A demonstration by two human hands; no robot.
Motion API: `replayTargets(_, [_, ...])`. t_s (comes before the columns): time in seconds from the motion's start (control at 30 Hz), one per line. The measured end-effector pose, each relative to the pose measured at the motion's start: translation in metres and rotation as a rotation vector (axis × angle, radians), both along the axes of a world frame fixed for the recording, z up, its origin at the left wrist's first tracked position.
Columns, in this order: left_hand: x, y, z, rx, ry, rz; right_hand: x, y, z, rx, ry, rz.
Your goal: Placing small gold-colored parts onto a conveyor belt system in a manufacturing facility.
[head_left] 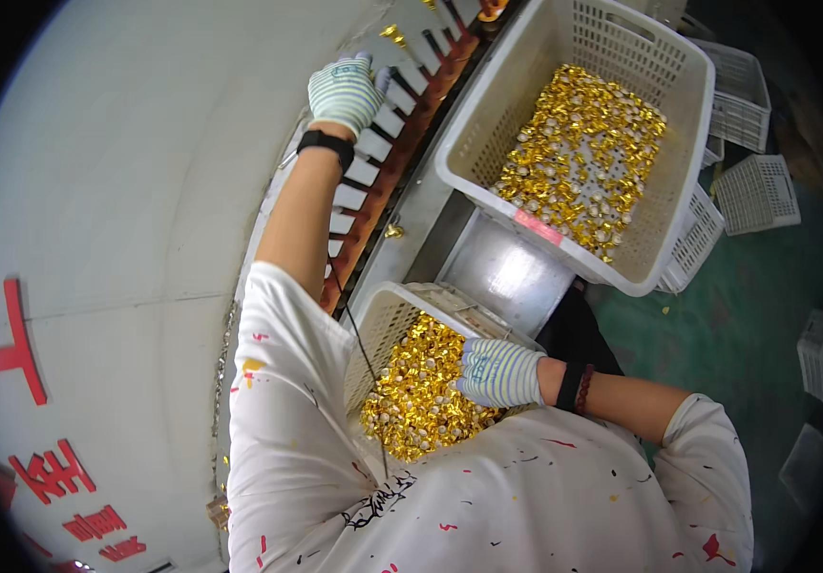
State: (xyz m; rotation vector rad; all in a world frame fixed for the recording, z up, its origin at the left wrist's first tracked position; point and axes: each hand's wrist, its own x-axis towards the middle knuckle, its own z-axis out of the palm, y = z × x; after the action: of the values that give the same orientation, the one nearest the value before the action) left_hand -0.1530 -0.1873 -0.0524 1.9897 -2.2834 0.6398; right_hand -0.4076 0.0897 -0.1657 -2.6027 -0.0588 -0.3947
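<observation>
My left hand (348, 93), in a striped knit glove, reaches up beside a row of dark upright pegs (405, 84) on a rust-brown rail. Its fingers are curled; what they hold, if anything, is hidden. My right hand (502, 372), gloved alike, is at the right side of the near white crate (366, 329), over a heap of small shiny gold-coloured metal pieces (421, 406). The fingers bend down at the pieces and their tips do not show. One gold piece (393, 36) tops a peg beyond my left hand.
A larger off-white crate (488, 196) with more gold pieces stands at the upper right. Between the crates lies a bare metal surface (507, 267). A loose gold piece (393, 231) rests beside the rail. White baskets (758, 194) stand on the green floor; a pale wall (144, 172) borders the left.
</observation>
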Motion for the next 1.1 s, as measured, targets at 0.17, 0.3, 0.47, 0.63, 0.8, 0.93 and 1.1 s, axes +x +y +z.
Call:
replayTargets(0.17, [0.004, 0.015, -0.020, 0.111, -0.066, 0.100, -0.003, -0.002, -0.007, -0.012, 0.035, 0.012])
replayTargets(0.3, [-0.011, 0.126, -0.017, -0.013, 0.014, -0.050, -0.010, -0.007, -0.002, -0.080, 0.067, -0.002])
replayTargets(0.47, [-0.025, 0.284, -0.024, 0.465, 0.223, -0.024, -0.014, -0.008, -0.001, -0.098, 0.078, -0.015])
replayTargets(0.63, [0.027, 0.386, -0.082, 0.144, 0.607, 0.157, -0.007, -0.009, 0.005, -0.101, 0.070, 0.031])
replayTargets(0.8, [0.057, 0.399, -0.121, -0.039, 0.575, 0.589, 0.008, -0.023, 0.017, -0.015, 0.191, 0.120])
replayTargets(0.93, [0.054, 0.395, -0.121, 0.144, 0.627, 0.716, 0.050, -0.072, 0.043, 0.180, 0.160, -0.110])
replayTargets(1.1, [0.045, 0.389, -0.120, 0.093, 0.641, 0.714, 0.108, -0.206, 0.077, -0.275, -0.121, -0.747])
